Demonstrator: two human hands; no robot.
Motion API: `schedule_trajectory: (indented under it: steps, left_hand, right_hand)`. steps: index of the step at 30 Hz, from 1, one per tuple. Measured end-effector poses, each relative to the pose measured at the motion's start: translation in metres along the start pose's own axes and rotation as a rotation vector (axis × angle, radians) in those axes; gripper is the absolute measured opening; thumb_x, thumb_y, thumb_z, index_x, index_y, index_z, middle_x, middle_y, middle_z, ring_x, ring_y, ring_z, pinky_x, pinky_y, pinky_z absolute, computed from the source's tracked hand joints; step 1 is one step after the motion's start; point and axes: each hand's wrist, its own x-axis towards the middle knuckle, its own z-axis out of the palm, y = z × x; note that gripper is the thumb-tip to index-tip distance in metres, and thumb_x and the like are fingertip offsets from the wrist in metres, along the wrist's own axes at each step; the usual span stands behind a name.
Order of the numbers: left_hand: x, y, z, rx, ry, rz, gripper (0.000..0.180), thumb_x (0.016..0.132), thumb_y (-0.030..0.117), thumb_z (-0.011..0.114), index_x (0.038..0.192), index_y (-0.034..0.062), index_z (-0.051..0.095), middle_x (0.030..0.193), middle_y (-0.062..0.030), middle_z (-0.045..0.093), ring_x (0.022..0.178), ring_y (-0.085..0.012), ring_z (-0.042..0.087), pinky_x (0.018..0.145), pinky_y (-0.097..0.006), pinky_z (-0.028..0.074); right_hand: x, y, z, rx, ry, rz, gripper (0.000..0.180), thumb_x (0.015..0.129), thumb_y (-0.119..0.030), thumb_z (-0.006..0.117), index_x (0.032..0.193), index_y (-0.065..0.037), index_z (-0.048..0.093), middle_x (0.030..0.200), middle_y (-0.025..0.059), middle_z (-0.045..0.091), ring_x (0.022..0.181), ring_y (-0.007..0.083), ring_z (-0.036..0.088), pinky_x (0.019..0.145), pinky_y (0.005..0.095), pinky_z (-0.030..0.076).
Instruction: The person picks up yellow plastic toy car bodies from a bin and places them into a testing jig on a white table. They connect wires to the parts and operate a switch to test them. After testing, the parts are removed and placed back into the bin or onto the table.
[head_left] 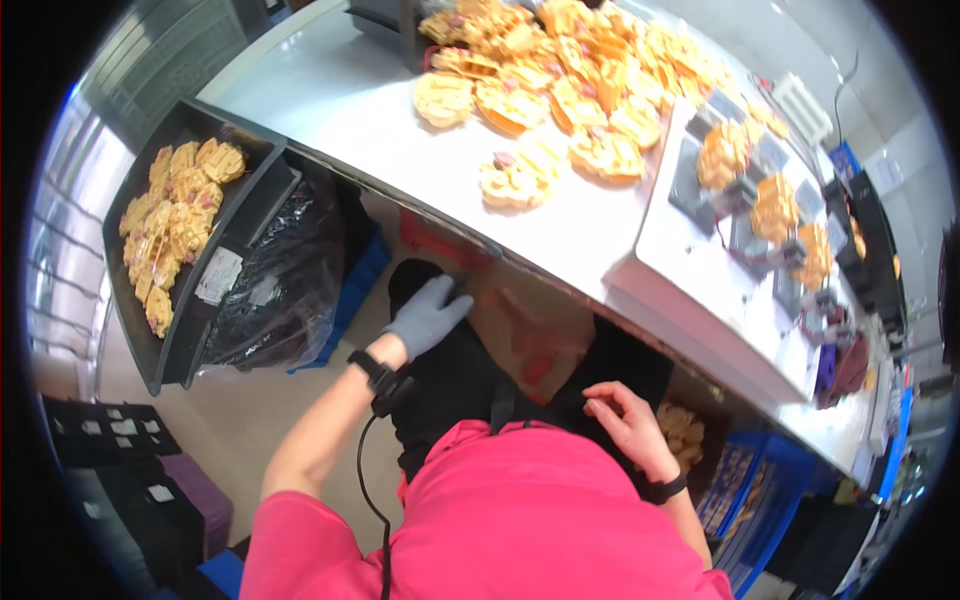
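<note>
My left hand [430,318], in a grey glove, lies over my left thigh below the table edge. Its fingers are stretched out and nothing shows in it. Bare and loosely bent, my right hand [628,425] hovers at my right thigh with fingers a little apart and no object visible in them. Ahead on the white table [400,165] is a heap of yellow molded parts [580,75], some with a small reddish piece on them. One yellow part [518,178] sits nearest the edge, apart from both hands.
Right on the table, a white fixture [650,225] carries a row of grey holders with yellow parts [775,208]. At the left stands a black bin [180,345] of similar parts beside a plastic bag [285,285]. Blue crates [770,500] stand lower right. A cable [365,470] hangs from my left wrist.
</note>
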Motion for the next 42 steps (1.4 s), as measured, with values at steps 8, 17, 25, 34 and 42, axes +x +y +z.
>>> schedule_trajectory:
  steps: [8, 17, 25, 34, 42]
  left_hand:
    - [0.141, -0.059, 0.011, 0.49, -0.372, -0.051, 0.043, 0.1, 0.021, 0.051, 0.137, -0.0019, 0.051, 0.134, -0.0205, 0.057, 0.123, -0.0282, 0.055, 0.107, -0.036, 0.042]
    - [0.149, -0.079, 0.051, 0.591, -0.403, -0.085, 0.042, 0.1, 0.022, 0.052, 0.135, -0.0008, 0.052, 0.132, -0.0191, 0.058, 0.121, -0.0271, 0.056, 0.106, -0.036, 0.043]
    - [0.14, -0.072, 0.102, 0.618, -0.464, -0.091, 0.04, 0.099, 0.022, 0.053, 0.133, 0.0001, 0.053, 0.13, -0.018, 0.059, 0.119, -0.0262, 0.057, 0.104, -0.036, 0.044]
    - [0.135, -0.07, 0.108, 0.622, -0.481, -0.101, 0.039, 0.099, 0.023, 0.054, 0.131, 0.0011, 0.055, 0.127, -0.0166, 0.061, 0.116, -0.025, 0.058, 0.103, -0.036, 0.045]
    - [0.133, -0.072, 0.116, 0.626, -0.501, -0.089, 0.037, 0.099, 0.023, 0.055, 0.129, 0.002, 0.056, 0.125, -0.0155, 0.062, 0.115, -0.0241, 0.059, 0.101, -0.036, 0.046]
  right_hand:
    - [0.106, -0.008, -0.015, -0.623, 0.076, -0.199, 0.031, 0.1, -0.027, 0.054, 0.116, -0.003, 0.065, 0.107, 0.0148, 0.069, 0.102, 0.0261, 0.066, 0.089, 0.0376, 0.05]
    - [0.206, 0.109, -0.028, -1.015, 0.339, -0.003, 0.047, 0.099, -0.041, 0.049, 0.129, -0.006, 0.059, 0.122, 0.0215, 0.063, 0.111, 0.0383, 0.06, 0.099, 0.0466, 0.046]
    - [0.209, 0.108, -0.037, -0.983, 0.323, -0.041, 0.05, 0.098, -0.042, 0.052, 0.131, -0.005, 0.057, 0.124, 0.0218, 0.061, 0.113, 0.0379, 0.059, 0.1, 0.0461, 0.045]
    - [0.211, 0.105, -0.036, -0.954, 0.299, -0.073, 0.054, 0.096, -0.043, 0.055, 0.133, -0.004, 0.055, 0.127, 0.022, 0.06, 0.116, 0.0375, 0.058, 0.101, 0.0455, 0.044]
    - [0.208, 0.106, -0.034, -0.95, 0.292, -0.074, 0.058, 0.094, -0.044, 0.058, 0.135, -0.003, 0.053, 0.129, 0.0223, 0.059, 0.118, 0.0371, 0.057, 0.102, 0.045, 0.044]
